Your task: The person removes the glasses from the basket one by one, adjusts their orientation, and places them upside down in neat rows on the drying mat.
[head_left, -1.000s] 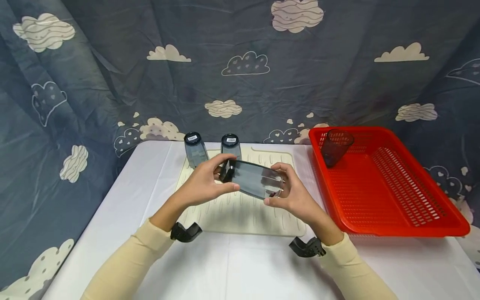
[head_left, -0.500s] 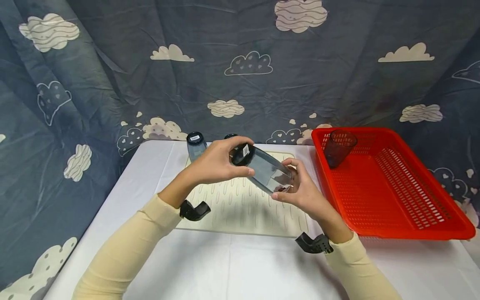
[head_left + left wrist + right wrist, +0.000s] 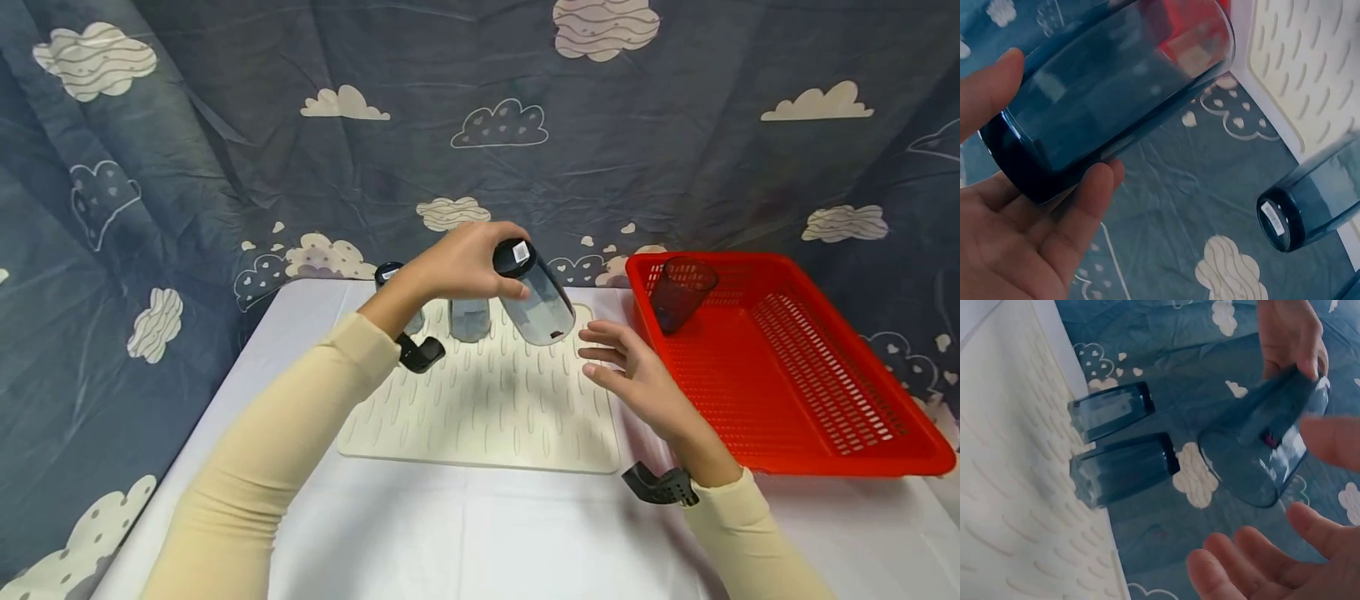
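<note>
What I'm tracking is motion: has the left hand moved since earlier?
Yes: in the head view, the left hand moved up and rightward, toward the printed cloud just above it.

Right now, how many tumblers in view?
4: a tumbler in the left hand, two upside-down tumblers on the cream mat, another tumbler in the red basket.

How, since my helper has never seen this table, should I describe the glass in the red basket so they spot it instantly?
Find the red basket at the head view's right. In its far left corner stands a dark glass. Its mouth faces up, unlike the held glass and the two glasses on the mat, all base up.
</note>
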`<state>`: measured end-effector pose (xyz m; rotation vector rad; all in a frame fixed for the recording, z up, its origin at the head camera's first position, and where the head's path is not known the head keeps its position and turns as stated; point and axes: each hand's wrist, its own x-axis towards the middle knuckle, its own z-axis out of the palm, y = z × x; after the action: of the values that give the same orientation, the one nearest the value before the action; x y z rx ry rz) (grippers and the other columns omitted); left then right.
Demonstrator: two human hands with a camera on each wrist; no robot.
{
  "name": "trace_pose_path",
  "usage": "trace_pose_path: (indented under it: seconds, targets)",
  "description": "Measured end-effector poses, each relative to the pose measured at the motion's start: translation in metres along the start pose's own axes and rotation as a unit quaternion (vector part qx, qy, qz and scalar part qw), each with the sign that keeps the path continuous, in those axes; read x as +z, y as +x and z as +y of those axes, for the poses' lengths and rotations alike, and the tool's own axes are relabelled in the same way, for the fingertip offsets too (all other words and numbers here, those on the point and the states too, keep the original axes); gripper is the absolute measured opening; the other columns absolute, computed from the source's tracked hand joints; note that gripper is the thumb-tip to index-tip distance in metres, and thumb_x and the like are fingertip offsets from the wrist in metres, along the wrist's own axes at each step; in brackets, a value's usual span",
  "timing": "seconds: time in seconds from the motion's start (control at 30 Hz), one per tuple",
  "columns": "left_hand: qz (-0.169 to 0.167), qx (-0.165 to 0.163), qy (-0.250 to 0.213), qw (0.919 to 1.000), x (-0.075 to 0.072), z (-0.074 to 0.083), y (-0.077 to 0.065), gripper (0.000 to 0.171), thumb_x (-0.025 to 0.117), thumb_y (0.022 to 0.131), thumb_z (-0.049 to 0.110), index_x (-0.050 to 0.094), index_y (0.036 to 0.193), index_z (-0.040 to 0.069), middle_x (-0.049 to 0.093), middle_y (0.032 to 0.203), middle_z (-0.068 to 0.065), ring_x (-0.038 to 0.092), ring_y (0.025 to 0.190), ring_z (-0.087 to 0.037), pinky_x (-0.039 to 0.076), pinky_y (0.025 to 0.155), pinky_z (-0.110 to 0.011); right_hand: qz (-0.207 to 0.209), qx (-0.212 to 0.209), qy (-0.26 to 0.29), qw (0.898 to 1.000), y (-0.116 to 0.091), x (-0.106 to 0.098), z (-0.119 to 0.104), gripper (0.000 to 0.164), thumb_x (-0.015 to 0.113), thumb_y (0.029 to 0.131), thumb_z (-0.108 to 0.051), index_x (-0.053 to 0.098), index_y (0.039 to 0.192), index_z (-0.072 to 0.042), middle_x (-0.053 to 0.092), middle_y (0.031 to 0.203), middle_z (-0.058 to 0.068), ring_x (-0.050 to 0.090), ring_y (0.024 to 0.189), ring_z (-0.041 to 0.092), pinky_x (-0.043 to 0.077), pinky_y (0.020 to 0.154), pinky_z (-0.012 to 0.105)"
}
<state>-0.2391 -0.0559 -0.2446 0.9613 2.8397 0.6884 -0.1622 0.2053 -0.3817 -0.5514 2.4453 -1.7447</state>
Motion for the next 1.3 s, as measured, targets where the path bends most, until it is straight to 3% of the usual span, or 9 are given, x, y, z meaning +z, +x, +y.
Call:
trace_pose_path:
  seconds: [0.13,0.3,0.4,0.63,0.8,0.93,1.07,1.17,1.3]
  targets:
    - [-0.007,-0.014,0.014,0.9998,-0.003,-0.005,0.019,0.067,0.079,0.081,0.033,0.054,0.139,0.01,0.064,0.128,-0.007,0.059,0.107,-0.02,0.049,0.094,-0.035,0.03,-0.007,0.003,1.0,-0.001,-0.002,0.004,0.046,0.058,0.099,-0.009,0.042,0.141,0.0,0.048,0.14,0.019,0.059,0.12,0.01,0.05,0.092,0.011]
    - [-0.015,-0.039,0.038,0.9984,-0.003,-0.013,0.027,0.068,0.077,0.082,0.033,0.051,0.141,0.01,0.061,0.133,-0.007,0.058,0.112,-0.023,0.048,0.097,-0.036,0.026,-0.008,-0.006,1.0,-0.002,-0.004,0.004,0.043,0.058,0.098,-0.01,0.045,0.138,0.001,0.049,0.14,0.021,0.058,0.117,0.001,0.049,0.092,0.01]
    - [-0.017,-0.04,0.048,0.9979,0.002,-0.017,0.03,0.069,0.077,0.083,0.034,0.05,0.142,0.01,0.061,0.132,-0.007,0.057,0.113,-0.024,0.048,0.098,-0.038,0.028,-0.007,-0.018,0.999,-0.003,-0.004,0.005,0.043,0.058,0.098,-0.009,0.045,0.138,0.001,0.05,0.139,0.019,0.058,0.119,0.005,0.049,0.091,0.009]
    - [-0.025,-0.04,0.05,0.9976,0.025,-0.021,0.041,0.067,0.077,0.085,0.032,0.051,0.142,0.01,0.063,0.128,-0.006,0.059,0.113,-0.023,0.047,0.1,-0.039,0.017,0.021,-0.043,0.999,-0.005,-0.006,0.009,0.043,0.058,0.099,-0.013,0.046,0.138,-0.001,0.051,0.141,0.018,0.055,0.129,0.037,0.048,0.091,0.01]
    - [-0.044,-0.041,0.064,0.9961,0.039,-0.021,0.048,0.066,0.076,0.087,0.03,0.048,0.144,0.01,0.062,0.132,-0.006,0.059,0.118,-0.022,0.047,0.103,-0.041,0.022,0.028,-0.06,0.998,-0.007,-0.008,0.01,0.043,0.058,0.099,-0.015,0.047,0.138,-0.001,0.051,0.141,0.018,0.054,0.13,0.04,0.047,0.09,0.01]
    - [-0.043,-0.044,0.07,0.9957,0.049,-0.022,0.052,0.066,0.076,0.087,0.029,0.048,0.144,0.01,0.062,0.132,-0.005,0.059,0.119,-0.022,0.046,0.104,-0.041,0.022,0.037,-0.073,0.996,-0.006,-0.009,0.01,0.044,0.058,0.099,-0.016,0.047,0.138,-0.002,0.051,0.142,0.019,0.053,0.13,0.039,0.054,0.098,0.03]
    - [-0.026,-0.072,0.036,0.9964,0.06,-0.023,0.054,0.072,0.076,0.087,0.03,0.041,0.147,0.009,0.063,0.128,-0.007,0.061,0.116,-0.024,0.049,0.103,-0.042,0.021,0.048,-0.078,0.996,-0.005,-0.009,0.01,0.045,0.058,0.099,-0.016,0.046,0.14,-0.002,0.05,0.143,0.019,0.052,0.131,0.04,0.05,0.103,0.057]
    - [-0.004,-0.091,0.013,0.9958,0.068,-0.024,0.054,0.072,0.076,0.087,0.033,0.04,0.145,0.01,0.064,0.125,-0.007,0.062,0.112,-0.024,0.052,0.098,-0.041,0.02,0.058,-0.076,0.995,-0.005,-0.01,0.009,0.047,0.058,0.099,-0.016,0.045,0.141,-0.002,0.049,0.145,0.02,0.051,0.132,0.041,0.047,0.104,0.061]
    - [0.024,-0.083,0.007,0.9962,0.078,-0.027,0.056,0.065,0.077,0.086,0.031,0.046,0.14,0.011,0.063,0.127,-0.005,0.062,0.113,-0.021,0.051,0.098,-0.04,0.025,0.07,-0.082,0.994,-0.006,-0.011,0.007,0.049,0.058,0.098,-0.017,0.043,0.142,-0.001,0.046,0.147,0.022,0.049,0.133,0.043,0.046,0.105,0.06]
